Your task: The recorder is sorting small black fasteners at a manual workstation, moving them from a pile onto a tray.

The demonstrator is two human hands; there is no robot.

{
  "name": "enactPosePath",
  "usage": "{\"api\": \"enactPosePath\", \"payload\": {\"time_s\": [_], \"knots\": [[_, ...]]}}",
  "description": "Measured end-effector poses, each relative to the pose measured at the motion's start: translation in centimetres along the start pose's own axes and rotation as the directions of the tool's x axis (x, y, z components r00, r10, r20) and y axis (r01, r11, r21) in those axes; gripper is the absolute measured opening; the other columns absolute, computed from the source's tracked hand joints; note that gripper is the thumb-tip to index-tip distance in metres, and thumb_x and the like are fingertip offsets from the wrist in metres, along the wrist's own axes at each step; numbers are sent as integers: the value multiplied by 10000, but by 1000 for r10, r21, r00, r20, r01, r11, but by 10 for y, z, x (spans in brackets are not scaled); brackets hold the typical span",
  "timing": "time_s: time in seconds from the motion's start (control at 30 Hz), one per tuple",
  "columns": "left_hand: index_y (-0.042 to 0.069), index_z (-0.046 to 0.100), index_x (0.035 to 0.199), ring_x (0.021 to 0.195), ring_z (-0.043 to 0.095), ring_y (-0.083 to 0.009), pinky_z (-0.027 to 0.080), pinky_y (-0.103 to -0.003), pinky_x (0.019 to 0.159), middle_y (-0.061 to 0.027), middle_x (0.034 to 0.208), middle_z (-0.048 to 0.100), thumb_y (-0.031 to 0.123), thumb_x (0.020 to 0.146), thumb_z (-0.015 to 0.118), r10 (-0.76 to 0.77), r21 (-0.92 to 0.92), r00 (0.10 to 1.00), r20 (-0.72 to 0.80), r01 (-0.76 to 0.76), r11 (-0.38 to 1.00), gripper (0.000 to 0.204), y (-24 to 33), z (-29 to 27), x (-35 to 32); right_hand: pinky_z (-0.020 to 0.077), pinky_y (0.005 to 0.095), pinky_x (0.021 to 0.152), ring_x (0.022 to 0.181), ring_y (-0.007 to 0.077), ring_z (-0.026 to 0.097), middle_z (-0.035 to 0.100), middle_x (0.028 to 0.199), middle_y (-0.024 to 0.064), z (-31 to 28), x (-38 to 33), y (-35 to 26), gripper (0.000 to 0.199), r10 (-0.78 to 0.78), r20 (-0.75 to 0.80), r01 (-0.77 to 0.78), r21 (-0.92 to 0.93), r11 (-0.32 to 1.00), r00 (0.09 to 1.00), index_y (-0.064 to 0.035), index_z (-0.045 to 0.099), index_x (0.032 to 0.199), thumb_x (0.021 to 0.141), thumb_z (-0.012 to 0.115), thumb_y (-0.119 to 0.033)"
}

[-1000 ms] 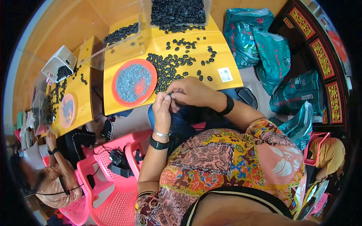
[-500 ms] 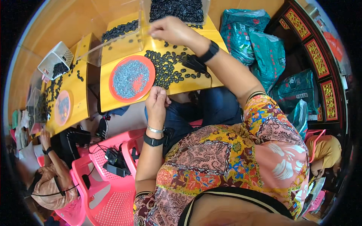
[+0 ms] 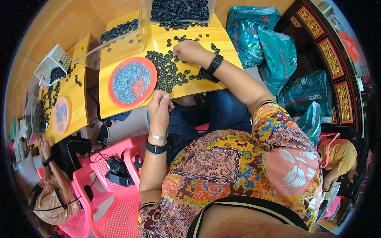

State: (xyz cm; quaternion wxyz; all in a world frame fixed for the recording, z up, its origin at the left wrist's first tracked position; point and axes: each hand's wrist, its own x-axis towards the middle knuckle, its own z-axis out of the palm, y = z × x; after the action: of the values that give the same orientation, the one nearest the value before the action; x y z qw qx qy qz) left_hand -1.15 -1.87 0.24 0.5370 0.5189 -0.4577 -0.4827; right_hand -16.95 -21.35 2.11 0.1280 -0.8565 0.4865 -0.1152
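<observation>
My left hand (image 3: 160, 106) is closed, thumb against curled fingers, just in front of the table's near edge. What it pinches, if anything, is hidden. Beside it on the table lies a round red plate (image 3: 114, 88) heaped with small silvery screws or pins (image 3: 129, 81). My right hand (image 3: 190, 51) has its fingers curled down among loose black oval pieces (image 3: 166, 68), which spread to the right of the plate. Whatever its fingertips hold is out of sight. A dark flat device (image 3: 208, 75) rests under my right wrist.
A clear bin (image 3: 212, 12) of black pieces stands at the far side of the yellow table (image 3: 222, 43). Left of it is another clear box (image 3: 133, 47). Green sacks (image 3: 278, 51) lie to the right. At left, another person's arm (image 3: 55, 170) reaches toward a second table, beside a pink chair (image 3: 115, 210).
My right hand has come down from near the far bin to the loose black pieces, its fingers curling in. My left hand stays closed by the plate. The view has shifted slightly.
</observation>
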Motion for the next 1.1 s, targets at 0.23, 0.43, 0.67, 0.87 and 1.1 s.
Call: {"api": "enactPosePath", "payload": {"time_s": [0.23, 0.43, 0.67, 0.87, 1.1], "knots": [[37, 517, 772, 533, 462, -65, 370, -200, 489, 0, 595, 495, 162, 888, 481, -11, 31, 1000, 15, 11, 999, 175, -3, -1, 0, 480, 348, 682, 736, 257, 619, 655, 774, 102, -24, -5, 35, 149, 96, -87, -88, 87, 992, 992, -119, 687, 853, 754, 578, -143], [40, 517, 774, 527, 459, -64, 368, -199, 487, 3, 587, 494, 160, 892, 479, 2, 44, 999, 40, -3, 999, 173, -7, -1, 0, 466, 354, 626, 687, 258, 601, 643, 736, 89, -30, -20, 49, 92, 146, 8, -145, -69, 987, 989, -107, 655, 759, 698, 628, -171], [42, 514, 772, 518, 455, -62, 360, -202, 476, 4, 580, 495, 153, 892, 481, 11, 75, 998, 64, -16, 997, 168, -14, 0, 2, 454, 362, 591, 677, 256, 600, 615, 696, 88, -22, -26, 38, 72, 114, 98, -106, -83, 991, 989, -106, 615, 730, 658, 614, -96], [74, 491, 760, 532, 478, -74, 364, -188, 487, 6, 614, 502, 181, 916, 456, -17, 134, 995, 96, 4, 991, 193, -14, -1, 1, 458, 350, 602, 679, 244, 602, 618, 704, 88, -12, -26, 41, 90, 133, 103, -128, -56, 990, 986, -97, 629, 747, 659, 615, -85], [52, 533, 848, 559, 522, -105, 398, -202, 507, -16, 641, 527, 208, 926, 426, -131, -62, 988, 88, 136, 989, 204, -3, -2, 0, 463, 200, 624, 702, 75, 582, 625, 793, 12, -24, -64, -9, 112, -194, 217, -119, 900, 420, 957, -12, 619, 914, 832, 605, -86]]}}
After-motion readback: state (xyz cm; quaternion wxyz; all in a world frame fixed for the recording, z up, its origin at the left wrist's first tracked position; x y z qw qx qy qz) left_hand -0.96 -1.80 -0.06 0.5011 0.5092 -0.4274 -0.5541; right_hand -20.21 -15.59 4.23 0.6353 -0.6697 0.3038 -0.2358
